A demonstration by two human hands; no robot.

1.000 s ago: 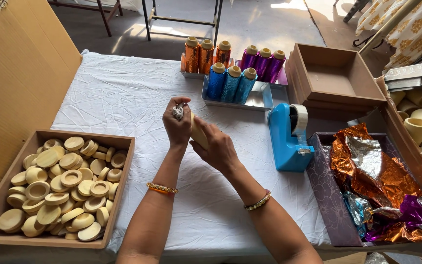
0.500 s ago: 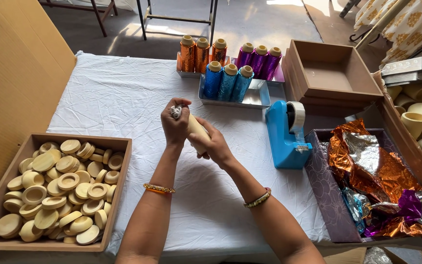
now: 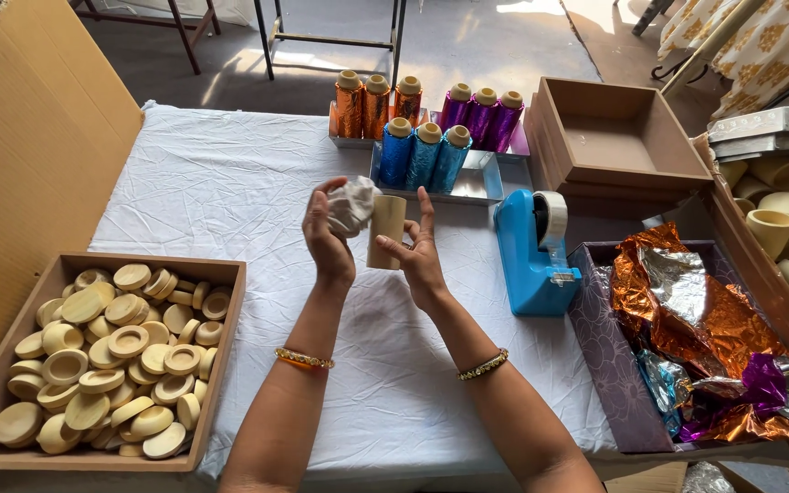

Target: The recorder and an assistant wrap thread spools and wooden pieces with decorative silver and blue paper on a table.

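My left hand [image 3: 329, 239] is raised over the middle of the table and grips a crumpled wad of white material [image 3: 352, 206]. Right beside it, my right hand [image 3: 417, 253] holds a plain beige cardboard tube [image 3: 386, 231] upright, fingers spread behind it. The wad touches the tube's upper left side. Both wrists wear bangles.
A wooden tray [image 3: 223, 365] of several round beige caps sits at the front left. A blue tape dispenser [image 3: 531, 251] stands to the right of my hands. Foil-wrapped spools [image 3: 424, 155] stand at the back, an empty brown box [image 3: 623, 146] at the back right, crumpled foil sheets [image 3: 687, 310] at the right.
My hands have lifted and parted slightly. The tube now stands upright in my right hand, and the white wad is beside its top instead of at its end.
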